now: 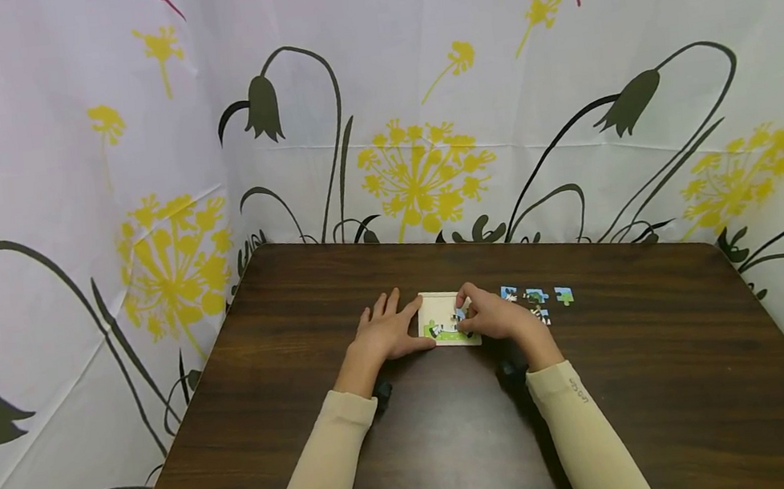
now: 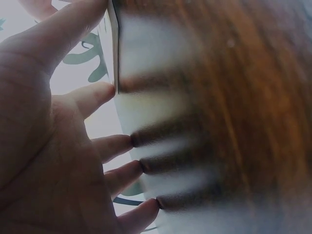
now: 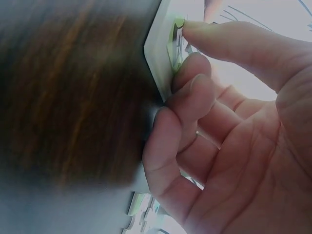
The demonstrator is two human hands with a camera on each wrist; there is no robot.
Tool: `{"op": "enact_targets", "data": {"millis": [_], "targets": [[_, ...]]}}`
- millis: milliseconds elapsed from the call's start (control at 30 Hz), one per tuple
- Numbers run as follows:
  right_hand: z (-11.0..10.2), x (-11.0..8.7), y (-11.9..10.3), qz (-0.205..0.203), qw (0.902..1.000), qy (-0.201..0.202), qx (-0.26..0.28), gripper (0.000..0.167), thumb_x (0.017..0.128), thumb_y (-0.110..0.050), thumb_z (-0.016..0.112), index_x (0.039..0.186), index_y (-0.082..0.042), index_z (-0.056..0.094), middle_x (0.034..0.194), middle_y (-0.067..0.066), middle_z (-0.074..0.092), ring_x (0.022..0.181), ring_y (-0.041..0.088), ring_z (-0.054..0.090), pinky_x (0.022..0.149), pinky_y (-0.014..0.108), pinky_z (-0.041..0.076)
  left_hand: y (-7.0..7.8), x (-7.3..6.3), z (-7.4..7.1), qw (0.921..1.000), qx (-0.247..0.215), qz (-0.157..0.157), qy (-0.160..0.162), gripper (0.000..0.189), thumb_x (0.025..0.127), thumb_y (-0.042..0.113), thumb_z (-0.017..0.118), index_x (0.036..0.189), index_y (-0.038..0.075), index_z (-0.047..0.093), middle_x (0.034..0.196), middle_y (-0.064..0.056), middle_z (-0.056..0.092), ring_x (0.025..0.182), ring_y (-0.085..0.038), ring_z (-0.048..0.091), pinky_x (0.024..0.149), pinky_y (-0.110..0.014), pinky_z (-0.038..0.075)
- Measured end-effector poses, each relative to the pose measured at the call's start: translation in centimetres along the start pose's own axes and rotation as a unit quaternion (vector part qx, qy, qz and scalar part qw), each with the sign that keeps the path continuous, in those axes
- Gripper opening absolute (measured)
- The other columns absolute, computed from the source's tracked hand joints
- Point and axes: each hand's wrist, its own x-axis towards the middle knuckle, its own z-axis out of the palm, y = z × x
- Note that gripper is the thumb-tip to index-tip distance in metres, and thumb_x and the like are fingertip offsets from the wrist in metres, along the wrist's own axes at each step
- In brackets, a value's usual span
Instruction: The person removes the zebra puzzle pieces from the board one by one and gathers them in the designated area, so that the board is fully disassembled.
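Observation:
A small jigsaw puzzle tray (image 1: 435,308) with a pale wooden frame lies on the table, green pieces with animal pictures along its near side. My left hand (image 1: 385,334) is spread at the tray's left side, thumb and index fingertips at its edge; in the left wrist view the other fingertips (image 2: 126,141) rest on the table. Over the tray's right part, my right hand (image 1: 498,317) pinches a blue puzzle piece (image 1: 458,314) between thumb and index finger. The right wrist view shows the thumb (image 3: 195,33) at a green printed part inside the frame, other fingers curled beside the tray.
Several loose puzzle pieces (image 1: 564,295) lie on the dark wooden table (image 1: 652,360) just right of my right hand, some partly hidden by it. Beyond the table's far edge hangs a white curtain (image 1: 521,36) printed with flowers.

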Motion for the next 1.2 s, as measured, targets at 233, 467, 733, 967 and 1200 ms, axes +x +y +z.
{"op": "enact_targets", "data": {"millis": [233, 467, 733, 967, 1200], "targets": [[-0.1, -0.1, 0.0, -0.008, 0.9993, 0.01, -0.036, 0.03, 0.104, -0.019, 0.071, 0.125, -0.011, 0.052, 0.07, -0.001, 0.053, 0.059, 0.015, 0.045, 0.06, 0.03, 0.039, 0.0, 0.0, 0.0, 1.0, 0.001, 0.0, 0.002, 0.092, 0.099, 0.065, 0.068, 0.174, 0.034, 0.024, 0.183, -0.014, 0.006, 0.17, -0.038, 0.006, 0.135, -0.065, 0.008], [-0.2, -0.2, 0.3, -0.005, 0.9996, 0.024, -0.014, 0.028, 0.105, -0.022, 0.071, 0.124, -0.009, 0.054, 0.07, 0.001, 0.057, 0.058, 0.016, 0.048, 0.058, 0.031, 0.042, -0.2, 0.3, 0.4, 1.0, 0.0, 0.002, -0.006, 0.095, 0.097, 0.068, 0.068, 0.174, 0.034, 0.023, 0.183, -0.015, 0.006, 0.17, -0.04, 0.005, 0.135, -0.065, 0.007], [-0.9, -0.9, -0.1, -0.027, 0.9974, 0.064, -0.015, 0.03, 0.105, -0.026, 0.073, 0.122, -0.007, 0.056, 0.077, 0.003, 0.057, 0.062, 0.016, 0.049, 0.06, 0.032, 0.042, -0.7, 1.3, 0.7, 1.0, 0.008, 0.0, 0.0, 0.096, 0.096, 0.069, 0.069, 0.174, 0.035, 0.023, 0.183, -0.014, 0.006, 0.17, -0.039, 0.006, 0.134, -0.066, 0.008], [-2.3, -3.0, -0.3, -0.049, 0.9946, 0.09, 0.013, 0.034, 0.103, -0.028, 0.075, 0.121, -0.005, 0.059, 0.083, 0.004, 0.059, 0.07, 0.017, 0.051, 0.065, 0.032, 0.045, -1.4, 2.5, 1.4, 0.9996, 0.025, -0.002, -0.01, 0.099, 0.096, 0.072, 0.066, 0.174, 0.037, 0.016, 0.183, -0.013, 0.001, 0.17, -0.039, 0.002, 0.135, -0.066, 0.008], [-3.7, -5.6, 0.5, -0.043, 0.9912, 0.123, 0.021, 0.031, 0.102, -0.028, 0.076, 0.12, -0.008, 0.059, 0.084, 0.004, 0.06, 0.07, 0.019, 0.053, 0.065, 0.032, 0.047, -0.7, 1.4, 0.9, 1.0, 0.007, 0.003, 0.007, 0.097, 0.095, 0.067, 0.072, 0.173, 0.034, 0.025, 0.183, -0.015, 0.008, 0.169, -0.04, 0.007, 0.134, -0.067, 0.01]]}}
